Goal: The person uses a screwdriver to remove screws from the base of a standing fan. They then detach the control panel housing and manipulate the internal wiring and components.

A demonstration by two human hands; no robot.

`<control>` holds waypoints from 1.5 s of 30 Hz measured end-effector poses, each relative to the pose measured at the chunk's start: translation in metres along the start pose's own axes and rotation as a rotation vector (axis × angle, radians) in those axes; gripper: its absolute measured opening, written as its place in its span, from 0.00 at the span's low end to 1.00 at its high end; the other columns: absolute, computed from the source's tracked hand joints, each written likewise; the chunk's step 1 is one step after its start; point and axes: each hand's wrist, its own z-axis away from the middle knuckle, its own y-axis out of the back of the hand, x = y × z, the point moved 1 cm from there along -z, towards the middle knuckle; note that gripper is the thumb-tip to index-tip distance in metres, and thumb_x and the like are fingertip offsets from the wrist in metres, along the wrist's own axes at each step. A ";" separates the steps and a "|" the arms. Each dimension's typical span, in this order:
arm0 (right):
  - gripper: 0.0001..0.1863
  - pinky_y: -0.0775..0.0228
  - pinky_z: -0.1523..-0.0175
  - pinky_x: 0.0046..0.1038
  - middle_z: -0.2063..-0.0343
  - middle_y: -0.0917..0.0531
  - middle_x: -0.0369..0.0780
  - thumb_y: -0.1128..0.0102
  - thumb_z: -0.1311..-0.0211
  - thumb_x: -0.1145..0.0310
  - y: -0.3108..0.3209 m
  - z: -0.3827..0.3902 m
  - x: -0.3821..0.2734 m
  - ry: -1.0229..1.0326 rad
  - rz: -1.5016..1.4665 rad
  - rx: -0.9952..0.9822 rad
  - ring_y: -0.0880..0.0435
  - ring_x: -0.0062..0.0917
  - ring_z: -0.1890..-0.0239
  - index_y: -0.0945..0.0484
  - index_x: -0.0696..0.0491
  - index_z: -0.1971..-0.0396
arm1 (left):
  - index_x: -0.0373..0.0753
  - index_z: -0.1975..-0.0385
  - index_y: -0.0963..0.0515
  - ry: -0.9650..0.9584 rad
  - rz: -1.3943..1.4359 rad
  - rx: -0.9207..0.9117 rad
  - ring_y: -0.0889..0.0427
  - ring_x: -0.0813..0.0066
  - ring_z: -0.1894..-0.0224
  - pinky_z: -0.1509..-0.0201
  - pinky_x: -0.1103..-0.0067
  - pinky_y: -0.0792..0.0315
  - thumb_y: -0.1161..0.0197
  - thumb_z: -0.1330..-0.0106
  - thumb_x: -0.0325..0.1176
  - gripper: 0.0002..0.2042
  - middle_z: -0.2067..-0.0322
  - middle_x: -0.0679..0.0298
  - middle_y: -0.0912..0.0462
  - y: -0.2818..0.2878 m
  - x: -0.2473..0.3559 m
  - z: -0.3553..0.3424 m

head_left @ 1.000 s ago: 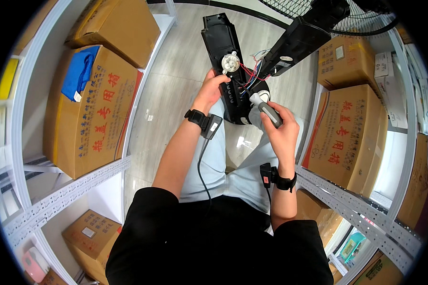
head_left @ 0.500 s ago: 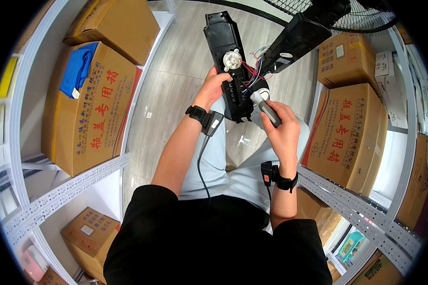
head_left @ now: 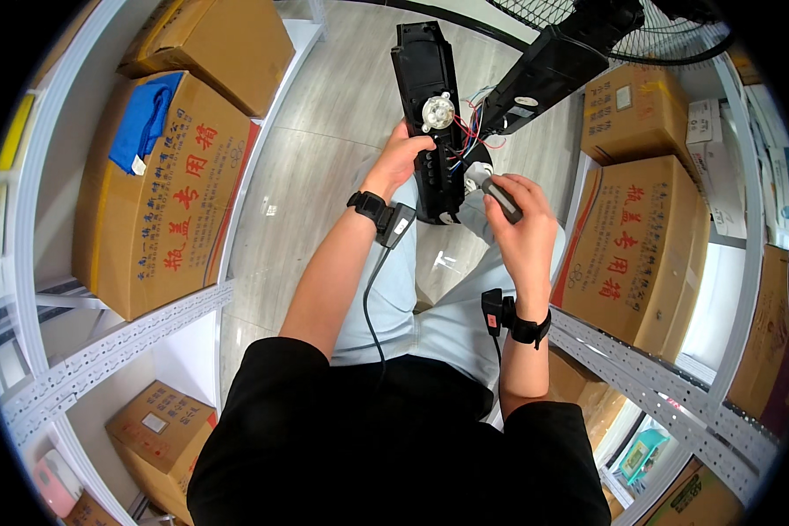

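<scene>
My left hand (head_left: 401,159) grips the edge of a long black plastic housing (head_left: 423,74), its thumb lying across the face. A round whitish part (head_left: 438,112) is mounted on that face. Thin red, blue and white wires (head_left: 475,123) run from the housing to the black fan body (head_left: 548,74). In my right hand (head_left: 524,228), closed round its grey handle, is a screwdriver (head_left: 507,202). It points up and left, beside the housing's lower part; I cannot make out whether its tip touches anything. A white round part (head_left: 477,173) shows just beyond the handle.
A wire fan guard (head_left: 666,35) rises at the top right. Shelves stand on both sides, holding cardboard boxes (head_left: 171,202) on the left and more boxes (head_left: 631,245) on the right. A blue cloth (head_left: 146,123) lies over a left box. Grey floor (head_left: 307,188) shows between the shelves.
The housing has shifted slightly right and stands more upright, my left hand moving with it. The screwdriver and my right hand have moved a little to the right, the handle's angle slightly changed.
</scene>
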 end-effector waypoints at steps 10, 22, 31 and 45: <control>0.13 0.29 0.72 0.24 0.68 0.18 0.47 0.39 0.39 0.63 0.011 -0.010 -0.008 -0.426 0.231 -0.013 0.19 0.23 0.71 0.23 0.57 0.62 | 0.32 0.53 0.30 -0.021 0.028 0.057 0.21 0.73 0.59 0.54 0.77 0.27 0.49 0.51 0.16 0.21 0.59 0.63 0.22 -0.015 0.000 0.004; 0.11 0.27 0.71 0.31 0.71 0.21 0.42 0.35 0.45 0.65 0.015 -0.024 -0.012 0.051 0.342 0.087 0.18 0.36 0.74 0.24 0.52 0.63 | 0.31 0.54 0.28 0.062 0.078 -0.023 0.19 0.69 0.60 0.54 0.74 0.24 0.50 0.52 0.15 0.21 0.61 0.59 0.20 -0.010 0.000 0.003; 0.11 0.28 0.64 0.36 0.61 0.24 0.44 0.38 0.43 0.63 0.021 -0.040 -0.021 0.359 0.250 -0.076 0.21 0.39 0.67 0.24 0.53 0.65 | 0.31 0.53 0.29 0.056 0.115 -0.030 0.19 0.68 0.61 0.54 0.72 0.23 0.50 0.52 0.16 0.22 0.61 0.58 0.20 -0.010 0.005 0.003; 0.16 0.26 0.66 0.33 0.62 0.24 0.43 0.38 0.43 0.56 0.011 -0.053 -0.022 0.214 0.344 0.092 0.19 0.41 0.68 0.23 0.51 0.61 | 0.28 0.51 0.31 0.130 0.142 -0.113 0.19 0.66 0.59 0.54 0.73 0.23 0.53 0.55 0.14 0.25 0.59 0.56 0.22 -0.004 -0.005 -0.004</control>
